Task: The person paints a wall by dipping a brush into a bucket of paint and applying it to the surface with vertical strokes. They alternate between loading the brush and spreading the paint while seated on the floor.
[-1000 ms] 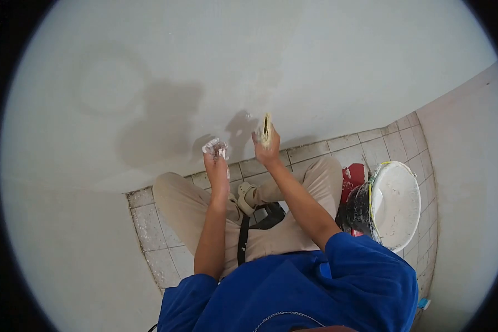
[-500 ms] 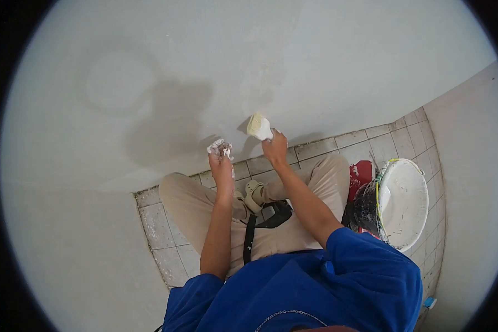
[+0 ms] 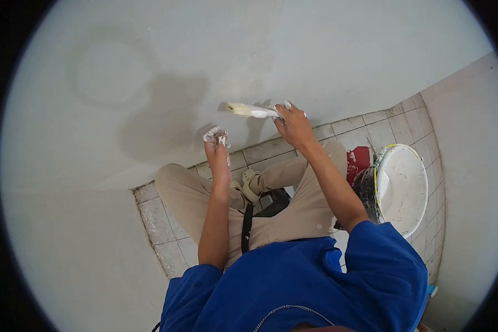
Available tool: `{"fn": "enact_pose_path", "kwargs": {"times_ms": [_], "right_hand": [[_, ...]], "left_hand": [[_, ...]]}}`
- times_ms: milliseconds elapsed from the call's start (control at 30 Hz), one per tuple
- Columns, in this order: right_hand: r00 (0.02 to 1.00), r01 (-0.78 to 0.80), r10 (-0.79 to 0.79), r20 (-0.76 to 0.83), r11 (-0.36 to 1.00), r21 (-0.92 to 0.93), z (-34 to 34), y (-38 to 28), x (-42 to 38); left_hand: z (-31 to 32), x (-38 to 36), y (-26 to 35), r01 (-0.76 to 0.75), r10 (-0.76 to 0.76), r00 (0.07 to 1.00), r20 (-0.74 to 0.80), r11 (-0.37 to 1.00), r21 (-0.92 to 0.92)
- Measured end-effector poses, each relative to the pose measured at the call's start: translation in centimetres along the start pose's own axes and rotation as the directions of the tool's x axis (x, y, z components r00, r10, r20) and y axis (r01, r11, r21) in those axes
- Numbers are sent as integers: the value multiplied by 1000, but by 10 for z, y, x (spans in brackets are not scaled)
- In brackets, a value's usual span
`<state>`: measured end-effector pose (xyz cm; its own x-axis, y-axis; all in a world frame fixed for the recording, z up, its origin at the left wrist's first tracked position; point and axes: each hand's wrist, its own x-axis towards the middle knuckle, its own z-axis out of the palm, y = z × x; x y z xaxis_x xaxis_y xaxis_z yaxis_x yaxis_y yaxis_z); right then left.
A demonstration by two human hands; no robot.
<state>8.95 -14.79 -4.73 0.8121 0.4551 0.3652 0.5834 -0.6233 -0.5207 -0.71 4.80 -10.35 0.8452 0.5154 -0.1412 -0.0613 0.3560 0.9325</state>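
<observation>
My right hand (image 3: 294, 123) is wrapped round the handle of a white brush (image 3: 253, 110), which is turned edge-on with its pale bristles pointing left, close to the wall (image 3: 249, 61). White paint marks the fingers of that hand. My left hand (image 3: 218, 145) is smeared with white and has its fingers curled in, left of the brush and slightly lower, near the wall. Whether anything lies within those fingers is too small to make out.
To the right a white-coated bucket (image 3: 403, 191) with a yellow rim stands by a red object (image 3: 358, 164) on the tiled floor (image 3: 265, 149). My bent legs are below my hands. A small blue item (image 3: 432, 290) lies at the lower right.
My right hand has moved right and upward, and the brush has turned from showing its broad face to edge-on, bristles pointing left. My left hand has shifted slightly up and left in the view.
</observation>
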Motion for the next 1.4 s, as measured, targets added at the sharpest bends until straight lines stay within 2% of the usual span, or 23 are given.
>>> {"fn": "enact_pose_path", "kwargs": {"times_ms": [133,233,333,433,633,733,833,933,1033,1133,1233,1400], "right_hand": [[992,-73,71,108,997,15,-11,0,10],[909,-209,220,353,976,-67,-27,-10,21],[903,-203,208,376,978,-53,-34,-13,26],[956,15,6,292,998,-68,-30,3,31],[885,147,-107,453,988,-53,-37,28,53],[860,111,-82,504,993,-27,-51,21,67],[806,-86,16,592,992,90,-59,24,79],[846,9,-57,529,996,92,-51,38,76],[777,-182,230,587,973,-140,-59,46,64],[786,-182,234,572,972,-148,-55,60,41],[845,-122,123,520,992,-38,-57,45,27],[859,-348,271,435,932,106,-70,-6,14]], "left_hand": [[-3,0,1,60,-59,998,-39,998,20],[-5,0,0,55,-55,998,-33,998,-2],[-8,0,-6,36,-36,999,-23,999,-3],[-9,2,-5,36,-36,999,-21,999,-17],[-10,0,-4,48,-49,999,-9,995,-86],[-10,1,0,58,-59,998,-7,993,-100],[-11,0,0,62,-63,998,-9,993,-97],[-12,1,-1,60,-61,998,-8,993,-101],[-15,0,0,76,-80,996,-34,993,-88],[-11,2,1,66,-71,996,-47,993,-94],[-14,-1,-7,56,-59,998,-22,991,-125],[-14,3,-5,81,-83,996,-16,992,-91]]}}
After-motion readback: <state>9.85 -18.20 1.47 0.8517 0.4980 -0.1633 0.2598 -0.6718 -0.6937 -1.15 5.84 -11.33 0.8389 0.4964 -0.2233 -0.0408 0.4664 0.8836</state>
